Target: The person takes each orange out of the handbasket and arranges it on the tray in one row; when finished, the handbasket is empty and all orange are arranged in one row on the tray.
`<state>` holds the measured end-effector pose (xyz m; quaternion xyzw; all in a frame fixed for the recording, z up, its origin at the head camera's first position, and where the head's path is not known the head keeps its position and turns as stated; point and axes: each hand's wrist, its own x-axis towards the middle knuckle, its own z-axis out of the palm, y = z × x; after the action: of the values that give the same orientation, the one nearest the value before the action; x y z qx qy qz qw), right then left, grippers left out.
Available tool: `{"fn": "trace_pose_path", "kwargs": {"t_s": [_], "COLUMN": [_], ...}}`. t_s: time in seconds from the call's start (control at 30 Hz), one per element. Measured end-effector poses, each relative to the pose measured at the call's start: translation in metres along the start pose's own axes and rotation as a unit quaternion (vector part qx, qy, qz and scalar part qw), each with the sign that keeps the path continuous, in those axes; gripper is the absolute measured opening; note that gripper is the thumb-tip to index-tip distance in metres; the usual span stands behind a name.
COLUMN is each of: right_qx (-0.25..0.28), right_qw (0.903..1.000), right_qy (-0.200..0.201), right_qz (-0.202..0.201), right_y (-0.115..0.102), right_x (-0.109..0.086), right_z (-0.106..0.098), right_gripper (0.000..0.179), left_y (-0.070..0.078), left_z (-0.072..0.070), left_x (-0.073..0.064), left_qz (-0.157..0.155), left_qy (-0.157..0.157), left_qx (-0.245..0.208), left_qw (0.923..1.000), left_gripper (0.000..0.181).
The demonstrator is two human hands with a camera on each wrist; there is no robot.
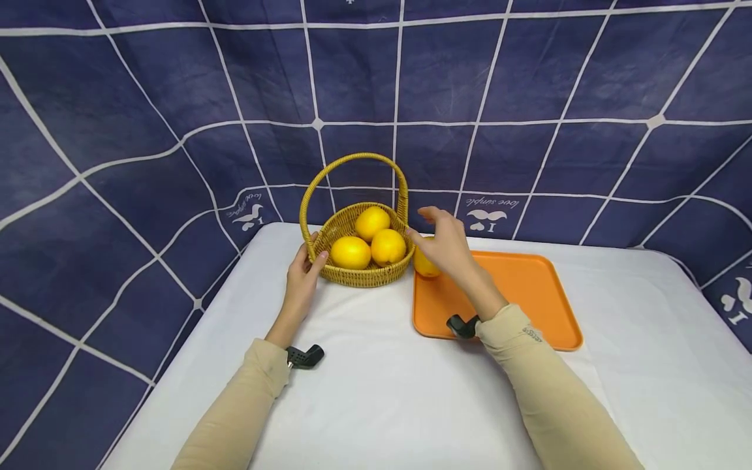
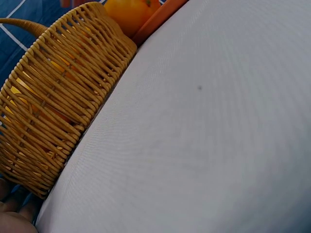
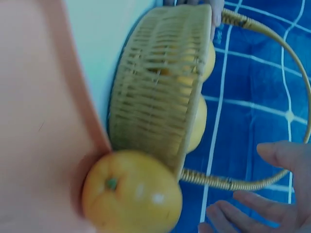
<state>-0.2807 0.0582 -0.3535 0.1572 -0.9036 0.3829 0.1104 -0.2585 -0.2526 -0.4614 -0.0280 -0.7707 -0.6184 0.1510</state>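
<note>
A woven wicker basket (image 1: 367,277) with a tall arched handle holds three yellow oranges (image 1: 350,253). At its left side my left hand (image 1: 302,274) grips the rim by the foot of the handle; only part of that hand (image 2: 14,213) shows in the left wrist view. Another orange (image 3: 131,194), stem end showing, sits at the near-left corner region of an orange tray (image 1: 523,287), close against the basket. Over that orange hovers my right hand (image 1: 443,245), its fingers spread and apart from the fruit in the right wrist view.
A white cloth (image 1: 364,391) covers the table. Behind and to the left hangs a dark blue curtain (image 1: 446,85) with white grid lines, close behind the basket. The tray's raised rim borders the basket's right side.
</note>
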Motion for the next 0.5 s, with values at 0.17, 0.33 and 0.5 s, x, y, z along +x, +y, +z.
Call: {"fn": "trace_pose_path", "kwargs": {"t_s": [0.17,0.33,0.5], "right_qx": [0.007,0.006,-0.011], "right_qw": [0.9988,0.996,0.9913], "right_qy": [-0.038,-0.072,-0.113], "right_qz": [-0.032,-0.052,-0.066], "right_y": [-0.021,-0.039,-0.052], "right_x": [0.008,0.019,0.029], "right_z": [0.018,0.041,0.059], "right_gripper": [0.06,0.061,0.062], "left_y": [0.001,0.005,0.018], "left_z": [-0.001,-0.002,-0.002], "left_x": [0.0,-0.001,-0.005], "left_qz": [-0.003,-0.01,-0.021], "left_qy": [0.001,-0.008,-0.021], "left_qx": [-0.001,-0.015,-0.021], "left_qw": [1.0,0.9998,0.9993], "left_gripper": [0.06,0.06,0.058]}}
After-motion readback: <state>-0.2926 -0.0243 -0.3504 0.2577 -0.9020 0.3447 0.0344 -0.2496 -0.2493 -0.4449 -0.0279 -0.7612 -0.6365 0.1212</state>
